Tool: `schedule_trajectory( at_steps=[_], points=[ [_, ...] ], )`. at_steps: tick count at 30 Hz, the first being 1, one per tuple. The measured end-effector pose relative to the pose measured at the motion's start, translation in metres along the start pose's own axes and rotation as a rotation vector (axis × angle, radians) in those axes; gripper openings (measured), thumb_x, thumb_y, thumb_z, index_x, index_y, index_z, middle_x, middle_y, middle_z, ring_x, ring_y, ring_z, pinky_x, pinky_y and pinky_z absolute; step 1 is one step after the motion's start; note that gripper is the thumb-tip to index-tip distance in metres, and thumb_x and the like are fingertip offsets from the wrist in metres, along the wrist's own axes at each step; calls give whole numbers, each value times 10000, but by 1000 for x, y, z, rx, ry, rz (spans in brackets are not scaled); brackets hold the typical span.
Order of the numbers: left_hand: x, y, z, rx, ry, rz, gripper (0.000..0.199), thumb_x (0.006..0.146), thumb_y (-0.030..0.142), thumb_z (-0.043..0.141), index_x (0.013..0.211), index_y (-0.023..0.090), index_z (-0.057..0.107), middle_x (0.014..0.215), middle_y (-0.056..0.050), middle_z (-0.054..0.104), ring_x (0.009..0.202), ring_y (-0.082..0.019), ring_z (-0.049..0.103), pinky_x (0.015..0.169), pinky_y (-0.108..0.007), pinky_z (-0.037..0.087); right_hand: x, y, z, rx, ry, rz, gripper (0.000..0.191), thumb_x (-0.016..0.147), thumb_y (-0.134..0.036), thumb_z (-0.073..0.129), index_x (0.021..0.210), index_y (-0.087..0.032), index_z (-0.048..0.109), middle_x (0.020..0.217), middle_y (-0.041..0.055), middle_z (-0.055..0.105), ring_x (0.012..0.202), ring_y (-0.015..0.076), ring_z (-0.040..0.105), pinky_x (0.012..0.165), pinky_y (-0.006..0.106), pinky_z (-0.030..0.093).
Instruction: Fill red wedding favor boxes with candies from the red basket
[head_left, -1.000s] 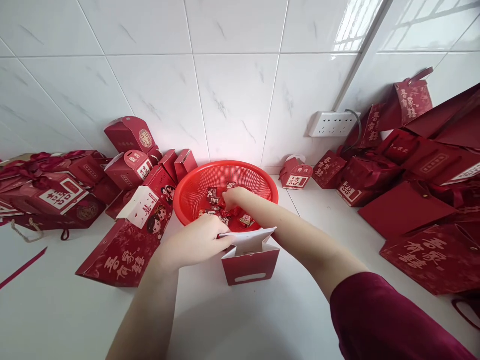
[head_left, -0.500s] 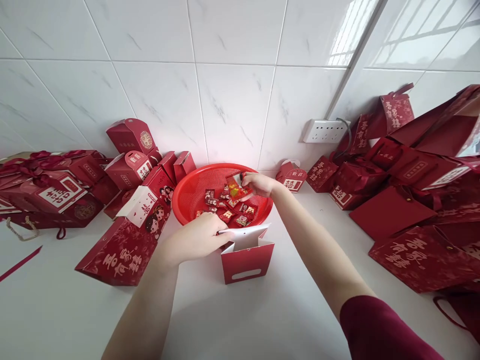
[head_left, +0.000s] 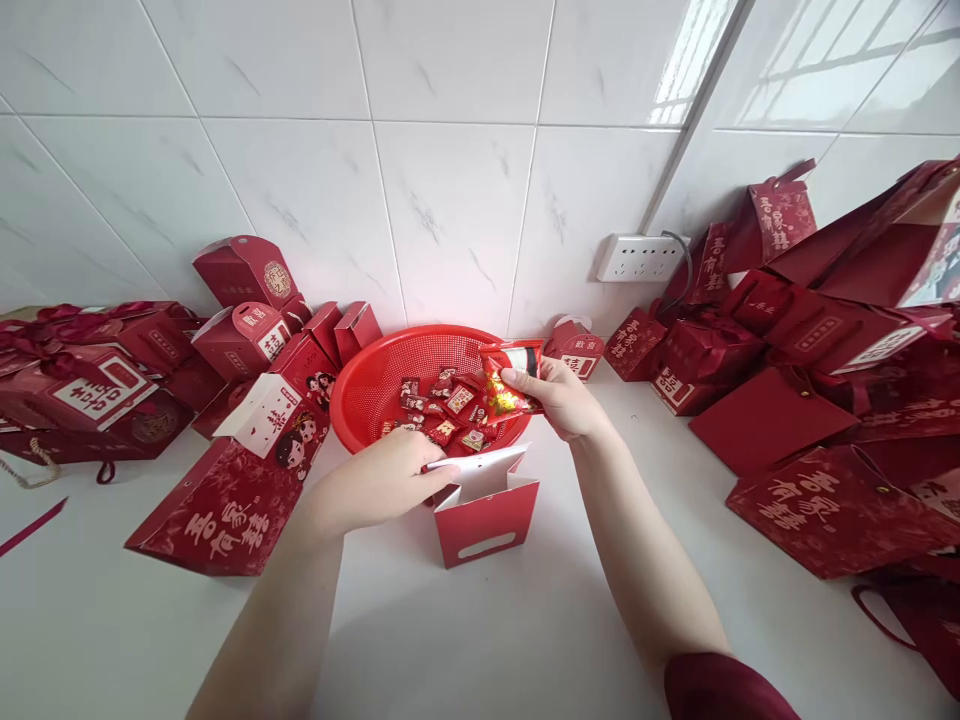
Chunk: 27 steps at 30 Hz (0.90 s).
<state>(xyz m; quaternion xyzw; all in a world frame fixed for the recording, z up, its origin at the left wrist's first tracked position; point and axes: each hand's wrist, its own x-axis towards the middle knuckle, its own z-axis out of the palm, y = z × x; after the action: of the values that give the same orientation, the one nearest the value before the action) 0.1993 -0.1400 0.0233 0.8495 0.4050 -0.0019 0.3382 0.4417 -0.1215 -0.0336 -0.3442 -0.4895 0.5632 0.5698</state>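
Observation:
An open red box (head_left: 487, 524) with a white inside stands on the white counter. My left hand (head_left: 397, 474) pinches the left side of its raised white flap. In my right hand (head_left: 561, 396) is a shiny red and gold packet (head_left: 511, 384), gripped between thumb and fingers over the right part of a red mesh basket (head_left: 367, 378). Several small red wrapped sweets (head_left: 442, 405) lie in the basket, just behind the box.
Red gift boxes (head_left: 112, 385) are heaped at the left, and a large box (head_left: 217, 500) leans nearer. More boxes (head_left: 772, 420) are stacked on the right. A white power strip (head_left: 641, 258) is on the tiled wall.
My right hand has moved right and toward me, lifting the packet, which now shows more fully. The view has shifted slightly. My left hand keeps its hold on the box flap.

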Motion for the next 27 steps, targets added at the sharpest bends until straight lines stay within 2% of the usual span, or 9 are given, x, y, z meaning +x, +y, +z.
schedule_trajectory(
  at_steps=[4,6,8,10,12,16,19,23,27],
  points=[
    [1,-4,-4,49,18,41,457,912,519,513,612,194,628,578,13,600,533,-135,513,508,-267,317,-1,1,5,2,15,-42,295,773,-383,821,989,-192,763,936,64,784,858,212,739,820,336,595],
    [4,-6,-3,-23,81,66,388,879,567,576,783,227,736,735,8,699,677,-164,617,583,-250,397,-1,1,10,7,33,-59,286,771,-380,823,986,-200,764,945,60,782,861,211,734,825,343,592],
    [10,-7,0,-147,181,80,386,871,591,592,957,254,761,894,-1,737,807,-187,654,666,-251,449,-2,1,17,4,29,-89,261,775,-376,820,964,-206,765,944,53,776,852,207,726,817,342,586],
    [18,-8,5,-237,285,89,400,864,590,611,989,237,752,901,-16,729,805,-189,644,670,-259,460,-6,0,28,2,5,-121,216,792,-372,806,925,-208,759,895,39,763,806,194,711,776,328,578],
    [25,-8,10,-311,366,105,393,858,576,634,957,212,744,814,-16,698,718,-167,605,610,-254,437,-11,-2,39,-6,1,-154,182,816,-373,783,887,-209,746,846,24,742,762,179,689,736,313,565],
    [31,-11,13,-496,464,155,348,855,524,672,892,183,730,688,4,622,584,-114,506,513,-228,371,-18,-8,54,-58,20,-220,192,849,-388,745,904,-205,732,877,27,726,830,185,678,790,319,554],
    [30,-16,9,-633,609,233,276,832,453,727,851,178,714,724,2,629,642,-117,550,571,-218,435,-20,-12,52,-101,28,-207,235,840,-429,746,930,-216,704,885,19,713,825,179,668,773,312,549],
    [32,-27,3,-696,846,234,263,803,426,759,759,178,685,658,20,569,609,-102,522,558,-206,437,-16,-12,40,-249,29,-144,279,838,-461,738,820,-198,647,775,4,659,696,142,609,662,281,506],
    [35,-35,1,-560,912,216,245,802,406,757,738,179,687,625,28,551,558,-89,484,507,-200,401,-13,-10,34,-404,2,-120,277,857,-459,710,863,-186,663,818,23,672,707,149,607,646,291,492]
  ],
)
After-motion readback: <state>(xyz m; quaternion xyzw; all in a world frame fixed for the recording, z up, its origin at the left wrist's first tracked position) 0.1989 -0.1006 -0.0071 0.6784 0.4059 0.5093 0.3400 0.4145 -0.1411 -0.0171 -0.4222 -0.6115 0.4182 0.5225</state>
